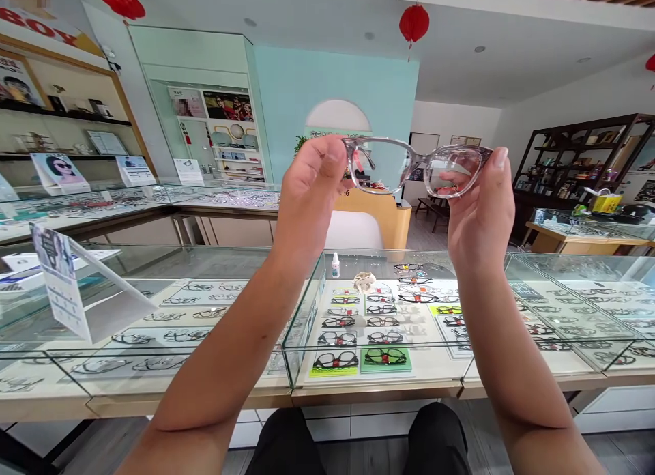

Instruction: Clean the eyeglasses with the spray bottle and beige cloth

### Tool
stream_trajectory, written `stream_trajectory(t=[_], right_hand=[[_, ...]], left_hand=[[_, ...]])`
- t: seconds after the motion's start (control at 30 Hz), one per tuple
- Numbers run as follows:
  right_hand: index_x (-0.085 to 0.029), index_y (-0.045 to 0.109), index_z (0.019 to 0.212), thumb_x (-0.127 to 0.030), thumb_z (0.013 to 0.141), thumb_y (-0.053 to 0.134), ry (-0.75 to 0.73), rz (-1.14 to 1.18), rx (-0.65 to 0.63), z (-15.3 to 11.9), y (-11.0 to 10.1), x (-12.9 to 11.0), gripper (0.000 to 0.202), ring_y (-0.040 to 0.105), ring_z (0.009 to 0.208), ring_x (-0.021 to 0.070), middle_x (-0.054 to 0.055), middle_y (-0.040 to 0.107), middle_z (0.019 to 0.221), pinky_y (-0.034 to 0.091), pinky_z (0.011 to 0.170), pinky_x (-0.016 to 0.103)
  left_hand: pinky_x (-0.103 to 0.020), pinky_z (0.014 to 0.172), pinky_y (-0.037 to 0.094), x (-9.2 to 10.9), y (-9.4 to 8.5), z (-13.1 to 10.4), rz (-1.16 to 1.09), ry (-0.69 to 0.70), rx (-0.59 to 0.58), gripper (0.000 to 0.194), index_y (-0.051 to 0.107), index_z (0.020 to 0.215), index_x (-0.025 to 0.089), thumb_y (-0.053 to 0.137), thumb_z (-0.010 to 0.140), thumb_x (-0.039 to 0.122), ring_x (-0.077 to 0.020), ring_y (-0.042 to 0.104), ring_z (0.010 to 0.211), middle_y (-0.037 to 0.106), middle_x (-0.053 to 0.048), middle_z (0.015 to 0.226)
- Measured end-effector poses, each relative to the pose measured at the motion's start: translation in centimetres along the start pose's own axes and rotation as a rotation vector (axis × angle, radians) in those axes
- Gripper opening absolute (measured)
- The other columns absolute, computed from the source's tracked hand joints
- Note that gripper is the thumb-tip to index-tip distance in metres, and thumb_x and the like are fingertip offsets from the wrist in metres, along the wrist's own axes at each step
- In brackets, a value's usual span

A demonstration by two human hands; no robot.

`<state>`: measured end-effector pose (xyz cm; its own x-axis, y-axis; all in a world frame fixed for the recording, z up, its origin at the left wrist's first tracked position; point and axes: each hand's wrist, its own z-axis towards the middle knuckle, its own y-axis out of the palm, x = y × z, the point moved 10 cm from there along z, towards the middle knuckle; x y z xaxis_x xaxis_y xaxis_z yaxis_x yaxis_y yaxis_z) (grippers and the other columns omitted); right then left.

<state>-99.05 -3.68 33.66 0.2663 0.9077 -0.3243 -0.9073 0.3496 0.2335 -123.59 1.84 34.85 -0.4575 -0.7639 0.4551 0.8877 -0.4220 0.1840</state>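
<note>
A pair of eyeglasses [417,154] with a clear greyish frame is held up in front of me, above the glass display case. My left hand [314,188] grips the left end of the frame between thumb and fingers. At the right end, my right hand [481,209] pinches the frame, its thumb at the corner and its fingers partly seen behind the lens. The lenses are see-through, and a small red mark shows through the left one.
Below my hands, a glass display case [368,391] holds rows of glasses. A small white bottle [336,265] stands near its back. A folded card sign [76,284] stands on the left. Farther back are another glass counter [174,207], a wooden desk [399,222] and shelves [578,161].
</note>
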Motion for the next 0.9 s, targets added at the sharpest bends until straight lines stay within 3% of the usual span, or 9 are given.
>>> stream_trajectory(t=[0.2, 0.5, 0.7, 0.9], right_hand=[[-0.035, 0.063, 0.133, -0.075, 0.108, 0.039, -0.035, -0.042, 0.000, -1.8, 0.7, -0.3, 0.053, 0.072, 0.113, 0.0231, 0.006, 0.066, 0.122, 0.061, 0.088, 0.041], [-0.032, 0.065, 0.131, -0.071, 0.108, 0.047, 0.066, -0.016, 0.035, -2.9, 0.6, 2.0, 0.049, 0.072, 0.116, 0.0231, 0.007, 0.069, 0.120, 0.062, 0.095, 0.043], [-0.031, 0.073, 0.123, -0.073, 0.102, 0.059, 0.277, -0.007, 0.052, -4.3, 0.2, 7.4, 0.049, 0.073, 0.121, 0.0248, 0.007, 0.076, 0.125, 0.061, 0.101, 0.044], [-0.026, 0.078, 0.113, -0.074, 0.094, 0.069, 0.512, 0.033, 0.065, -7.4, 0.4, 15.7, 0.052, 0.075, 0.115, 0.0251, 0.009, 0.081, 0.119, 0.059, 0.104, 0.044]], left_hand=[[-0.038, 0.086, 0.062, -3.3, -0.8, 1.0, -0.108, -0.096, -0.011, 0.056, 0.070, 0.111, 0.027, 0.074, 0.090, 0.078, -0.0302, 0.074, 0.123, 0.072, -0.010, 0.131], [-0.039, 0.086, 0.063, -6.0, -1.7, 0.5, -0.064, -0.109, -0.005, 0.062, 0.070, 0.109, 0.029, 0.072, 0.085, 0.086, -0.0330, 0.072, 0.133, 0.077, -0.010, 0.125], [-0.038, 0.088, 0.062, -10.7, -3.8, -0.7, -0.059, -0.187, 0.046, 0.062, 0.071, 0.109, 0.028, 0.080, 0.080, 0.082, -0.0308, 0.073, 0.127, 0.078, -0.010, 0.124], [-0.036, 0.090, 0.061, -18.8, -7.6, -3.1, -0.012, -0.303, 0.136, 0.055, 0.075, 0.103, 0.027, 0.085, 0.079, 0.076, -0.0258, 0.074, 0.117, 0.079, -0.008, 0.120]])
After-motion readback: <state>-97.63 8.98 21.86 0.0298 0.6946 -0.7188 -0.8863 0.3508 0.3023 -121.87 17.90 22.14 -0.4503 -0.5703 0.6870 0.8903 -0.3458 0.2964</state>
